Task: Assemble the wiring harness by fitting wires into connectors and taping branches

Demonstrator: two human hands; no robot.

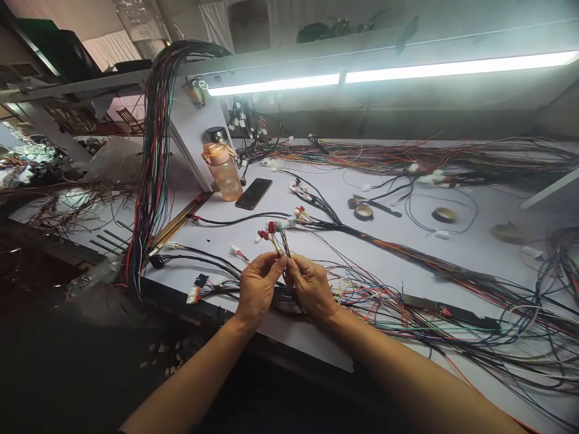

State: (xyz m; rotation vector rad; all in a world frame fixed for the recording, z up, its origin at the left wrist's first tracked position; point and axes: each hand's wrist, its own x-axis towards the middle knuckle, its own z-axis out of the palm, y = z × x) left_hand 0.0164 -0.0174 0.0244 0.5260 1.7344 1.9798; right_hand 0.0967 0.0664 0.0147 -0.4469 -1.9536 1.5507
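My left hand (257,286) and my right hand (313,286) meet thumb to thumb above the front of the bench. Both are closed on a wiring harness, gripping its thin wires (284,244) just below the plugs. Red connectors (271,227) and a pale one stick up above my fingertips; which hand holds which wire I cannot tell. Under my hands lies a bundle of black-sleeved cables, ending at left in a white connector (193,295) and a black connector (201,279). Behind them, a taped harness branch (339,227) runs to the right.
A peach water bottle (224,172) and a black phone (254,193) stand and lie at the back left. Tape rolls (363,212) rest farther right. Loose wires (407,328) spread across the right side. A thick wire bundle (156,132) hangs from the shelf at left.
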